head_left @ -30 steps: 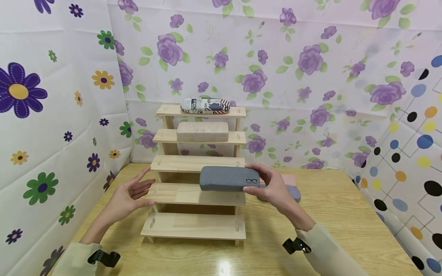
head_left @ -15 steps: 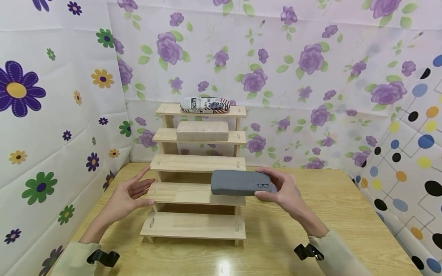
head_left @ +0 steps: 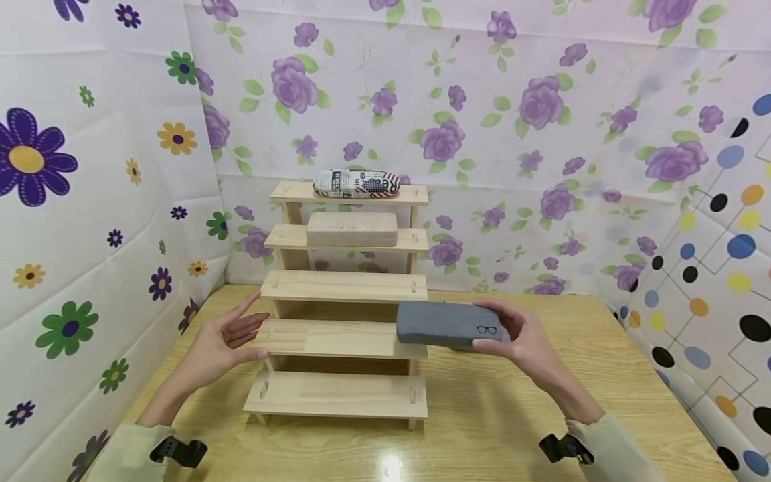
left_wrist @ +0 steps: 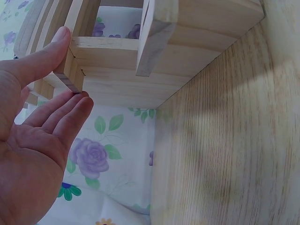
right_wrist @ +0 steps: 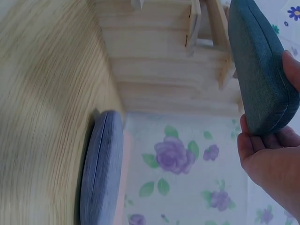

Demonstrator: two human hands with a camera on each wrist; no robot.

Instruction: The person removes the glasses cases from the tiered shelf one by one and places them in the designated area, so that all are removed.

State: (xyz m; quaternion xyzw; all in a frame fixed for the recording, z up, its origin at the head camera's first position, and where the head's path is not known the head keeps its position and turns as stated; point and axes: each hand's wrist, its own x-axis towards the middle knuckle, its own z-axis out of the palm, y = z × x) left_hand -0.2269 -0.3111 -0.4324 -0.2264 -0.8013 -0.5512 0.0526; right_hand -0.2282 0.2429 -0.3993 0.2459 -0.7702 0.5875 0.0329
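My right hand (head_left: 524, 338) grips the right end of a grey-blue glasses case (head_left: 440, 325), thumb in front and fingers behind. A small glasses drawing marks the case, which is held level before the right end of the stepped wooden shelf rack (head_left: 343, 338). At the rack's left side, my left hand (head_left: 219, 341) holds the end of the second board from the bottom between thumb and fingers. A newspaper-print glasses case (head_left: 355, 184) lies on the top board, and a beige case (head_left: 352, 229) on the one below it.
In the right wrist view, a purple-blue case (right_wrist: 102, 168) lies on the wooden table (head_left: 578, 375), with a strip of something pink (right_wrist: 123, 173) beside it. Flowered cloth (head_left: 512, 167) stands behind the rack, and patterned cloths close both sides.
My right hand has carried the grey-blue glasses case to the right and slightly down, away from the rack's middle. The left hand stays in place.
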